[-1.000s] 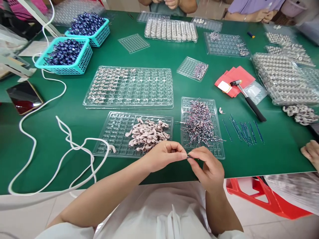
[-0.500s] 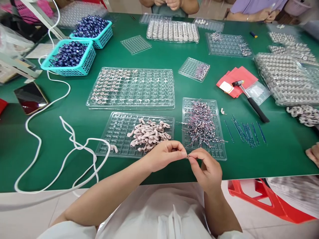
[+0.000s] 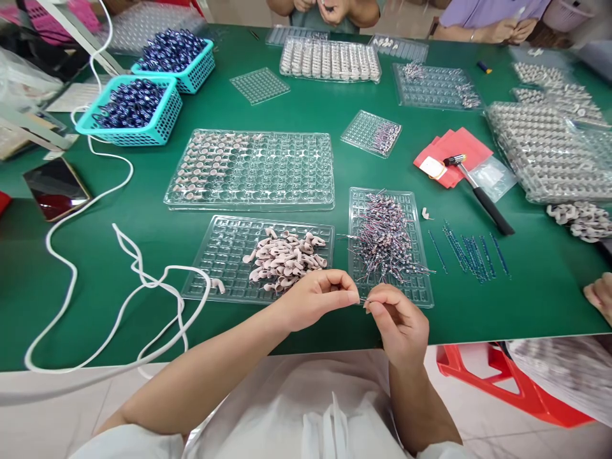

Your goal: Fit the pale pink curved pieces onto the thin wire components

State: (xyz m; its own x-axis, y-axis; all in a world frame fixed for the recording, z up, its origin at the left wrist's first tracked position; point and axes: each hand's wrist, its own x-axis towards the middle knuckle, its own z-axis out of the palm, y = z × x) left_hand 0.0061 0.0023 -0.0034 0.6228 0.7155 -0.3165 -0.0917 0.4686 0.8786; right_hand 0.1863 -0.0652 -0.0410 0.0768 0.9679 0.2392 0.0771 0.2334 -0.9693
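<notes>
In front of my body both hands are closed in a pinch, fingertips almost meeting. My left hand and my right hand share a small wired part, whose thin strands show in the narrow gap; its body is hidden by the fingers. Just beyond them, a heap of small parts with thin reddish and bluish wires covers a clear plastic tray. To the left, pale curved earpiece-like shells are piled on another clear tray.
A larger tray is partly filled with pale shells. Teal baskets hold shiny dark-blue pieces. A white cable loops at left near a phone. At right lie a hammer and thin blue rods. Other people's hands show around the table.
My right hand has shifted slightly right, away from the left, so thin strands now show between the fingertips. My left hand stays nearly in place.
</notes>
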